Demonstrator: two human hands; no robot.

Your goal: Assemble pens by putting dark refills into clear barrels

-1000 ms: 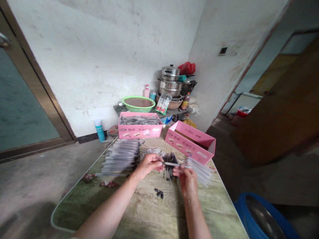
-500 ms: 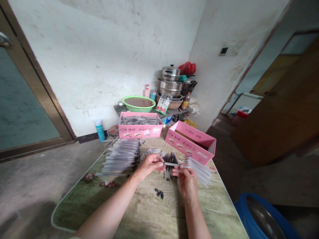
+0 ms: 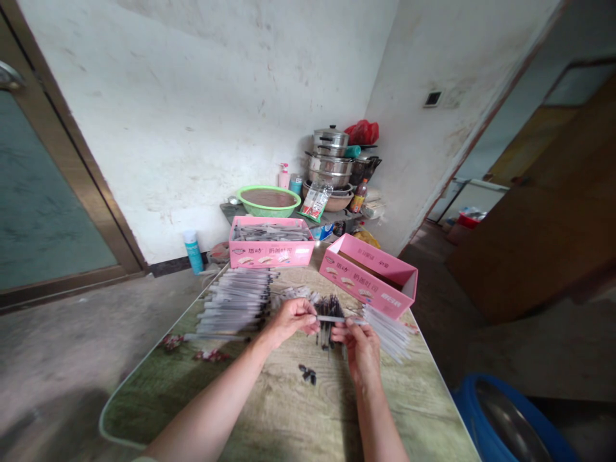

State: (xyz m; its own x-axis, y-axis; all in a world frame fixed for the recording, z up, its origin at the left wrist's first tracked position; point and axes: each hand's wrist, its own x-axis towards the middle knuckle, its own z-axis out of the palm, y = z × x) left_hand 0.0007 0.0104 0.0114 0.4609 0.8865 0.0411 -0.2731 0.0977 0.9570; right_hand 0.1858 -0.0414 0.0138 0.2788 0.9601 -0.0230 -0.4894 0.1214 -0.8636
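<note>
A slim, translucent grey pen (image 3: pixel 331 318) lies level between my two hands. My left hand (image 3: pixel 296 317) pinches its left end, and my right hand (image 3: pixel 359 337) grips it toward the right end. Just behind it is a heap of thin dark pen parts (image 3: pixel 330 305), partly hidden. Small whitish pieces (image 3: pixel 296 293) lie beyond my left hand. At the left, a row of translucent pens with dark ends (image 3: pixel 235 301) covers the table. Clear pen barrels (image 3: pixel 387 330) fan out beside my right hand. Several small black caps (image 3: pixel 307 373) sit nearer to me.
A pink box (image 3: pixel 271 252) filled with pens stands at the table's back edge. Right of it is another pink box (image 3: pixel 368 279), angled. Behind are a green basin (image 3: pixel 268 208) and stacked pots (image 3: pixel 330 168) on a shelf. A blue tub (image 3: pixel 466 398) stands right of the table (image 3: pixel 269 410).
</note>
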